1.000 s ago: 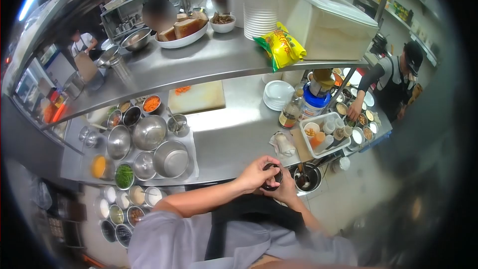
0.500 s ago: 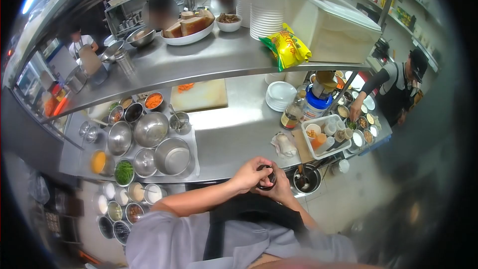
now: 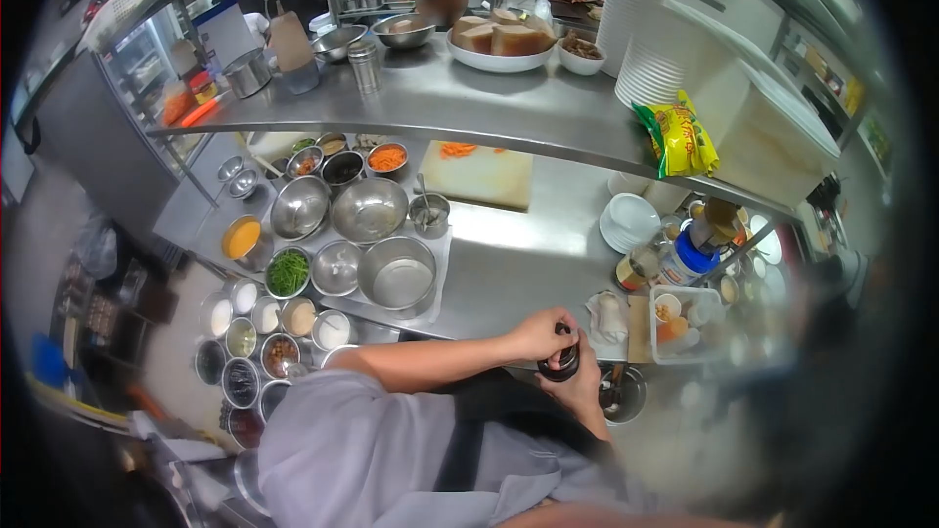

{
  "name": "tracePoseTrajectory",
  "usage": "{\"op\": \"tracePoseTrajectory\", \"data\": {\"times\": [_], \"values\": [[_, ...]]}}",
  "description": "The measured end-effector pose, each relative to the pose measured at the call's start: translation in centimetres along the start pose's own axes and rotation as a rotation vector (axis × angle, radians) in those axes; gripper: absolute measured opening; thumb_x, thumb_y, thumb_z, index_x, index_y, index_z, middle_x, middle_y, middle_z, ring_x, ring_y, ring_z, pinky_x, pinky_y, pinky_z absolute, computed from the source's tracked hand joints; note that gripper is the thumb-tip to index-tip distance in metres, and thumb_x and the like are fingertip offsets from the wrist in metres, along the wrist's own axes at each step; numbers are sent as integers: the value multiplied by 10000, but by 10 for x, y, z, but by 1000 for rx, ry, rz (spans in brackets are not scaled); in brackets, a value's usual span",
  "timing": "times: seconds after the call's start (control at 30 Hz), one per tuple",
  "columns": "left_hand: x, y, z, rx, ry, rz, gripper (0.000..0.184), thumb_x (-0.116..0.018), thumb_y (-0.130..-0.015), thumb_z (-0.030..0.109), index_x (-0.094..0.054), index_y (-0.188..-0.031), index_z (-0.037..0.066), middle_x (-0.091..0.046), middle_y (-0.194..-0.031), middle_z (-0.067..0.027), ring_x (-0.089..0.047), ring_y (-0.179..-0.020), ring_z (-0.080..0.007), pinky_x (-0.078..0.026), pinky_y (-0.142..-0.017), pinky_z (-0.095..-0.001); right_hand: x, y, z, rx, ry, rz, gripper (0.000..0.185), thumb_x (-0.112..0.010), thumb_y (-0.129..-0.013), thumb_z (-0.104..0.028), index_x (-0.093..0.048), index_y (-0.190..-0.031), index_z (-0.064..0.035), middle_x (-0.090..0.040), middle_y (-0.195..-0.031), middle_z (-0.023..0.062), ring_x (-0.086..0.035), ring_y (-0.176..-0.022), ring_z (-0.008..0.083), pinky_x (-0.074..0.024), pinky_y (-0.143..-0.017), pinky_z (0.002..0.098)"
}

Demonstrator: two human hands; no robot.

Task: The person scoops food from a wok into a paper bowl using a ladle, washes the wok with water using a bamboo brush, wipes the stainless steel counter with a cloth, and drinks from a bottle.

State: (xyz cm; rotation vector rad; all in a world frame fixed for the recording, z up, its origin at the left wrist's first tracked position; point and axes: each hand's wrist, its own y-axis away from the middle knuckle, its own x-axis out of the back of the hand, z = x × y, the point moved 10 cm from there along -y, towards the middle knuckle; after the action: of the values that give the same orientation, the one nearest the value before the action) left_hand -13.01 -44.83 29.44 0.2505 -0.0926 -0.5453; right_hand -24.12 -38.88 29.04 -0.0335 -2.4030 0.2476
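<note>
A small dark round container (image 3: pixel 559 368) is held close to my body, in front of the counter's near edge. My left hand (image 3: pixel 542 334) is closed on its top, with the fingers bent over it. Around its right side wraps my right hand (image 3: pixel 581 379). A crumpled white cloth (image 3: pixel 608 318) lies on the counter just beyond my hands. Below and right of it stands a metal pot (image 3: pixel 626 397) with utensils in it. What is inside the dark container cannot be made out.
Metal bowls (image 3: pixel 370 210), a deep pot (image 3: pixel 397 274) and a bowl of greens (image 3: pixel 289 272) stand left. Behind are a cutting board (image 3: pixel 477 176) and white plates (image 3: pixel 629 221). A raised shelf (image 3: pixel 411 108) crosses above the counter. A bottle tray (image 3: pixel 685 325) is at right.
The view has swung left, so the counter items appear farther right. Both hands stay on the dark container. The co-worker at the right is now blurred at the frame's edge.
</note>
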Motion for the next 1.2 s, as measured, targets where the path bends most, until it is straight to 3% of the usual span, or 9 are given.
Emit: {"op": "tracePoseTrajectory", "data": {"times": [0.13,0.33,0.6,0.73,0.8,0.83,0.93,1.03,1.2], "values": [[-9,1,-4,8,-131,-90,344,-713,-909,175,-585,-1177,0,-644,-779,-113,-675,-639,-198,-560,-600,-337,-4,2,12,62,-10,-10,1152,-957,-549,-301,-369,-1482,32,-613,-1214,231,-625,-1117,401,-528,-945,452],[-6,16,40,-536,-785,61,602,-846,-708,350,-628,-1176,41,-634,-881,-175,-652,-894,-354,-539,-828,-429,-2,-3,1,97,9,-14,1164,-960,-554,-342,-371,-1487,29,-610,-1215,238,-603,-1150,396,-517,-956,462],[11,-15,8,3,-759,70,543,-831,-660,388,-684,-935,-55,-691,-885,-296,-681,-853,-444,-546,-791,-502,-13,1,16,160,72,84,1142,-946,-551,-310,-378,-1468,64,-614,-1155,236,-607,-1081,400,-519,-922,467],[-4,-14,11,-96,-868,-37,459,-824,-711,363,-700,-968,4,-708,-888,-246,-689,-863,-417,-554,-778,-470,-9,8,15,182,112,142,1169,-954,-534,-324,-376,-1469,71,-611,-1154,242,-599,-1077,417,-515,-909,472],[-41,23,57,-911,-920,-91,312,-807,-785,281,-696,-935,31,-706,-842,-184,-684,-780,-391,-550,-706,-459,-9,10,22,207,102,147,1196,-961,-519,-338,-371,-1473,77,-612,-1148,242,-598,-1081,414,-514,-913,469],[-39,31,76,-912,-919,-94,312,-807,-785,281,-696,-935,31,-706,-842,-184,-684,-780,-391,-550,-706,-459,-7,10,22,243,92,157,1223,-967,-504,-352,-366,-1476,83,-613,-1143,242,-597,-1084,410,-513,-917,465],[-68,43,48,-319,-625,-808,211,-763,-849,197,-673,-957,40,-687,-894,-149,-673,-808,-356,-534,-707,-443,-15,11,46,24,-48,43,1257,-974,-494,-374,-353,-1489,80,-614,-1196,252,-610,-1124,402,-517,-939,451],[-24,31,86,-707,-577,15,270,-734,-873,241,-661,-1027,32,-674,-1027,-139,-652,-954,-339,-518,-823,-435,-12,5,44,-96,-19,51,1256,-973,-489,-371,-358,-1496,61,-621,-1243,252,-631,-1156,385,-522,-960,432],[-20,24,63,-653,-785,397,378,-757,-820,305,-670,-1064,30,-657,-1090,-161,-618,-1041,-372,-503,-905,-449,7,-15,11,9,-122,72,1200,-960,-510,-347,-384,-1487,46,-639,-1251,236,-650,-1157,363,-527,-963,413]]}}
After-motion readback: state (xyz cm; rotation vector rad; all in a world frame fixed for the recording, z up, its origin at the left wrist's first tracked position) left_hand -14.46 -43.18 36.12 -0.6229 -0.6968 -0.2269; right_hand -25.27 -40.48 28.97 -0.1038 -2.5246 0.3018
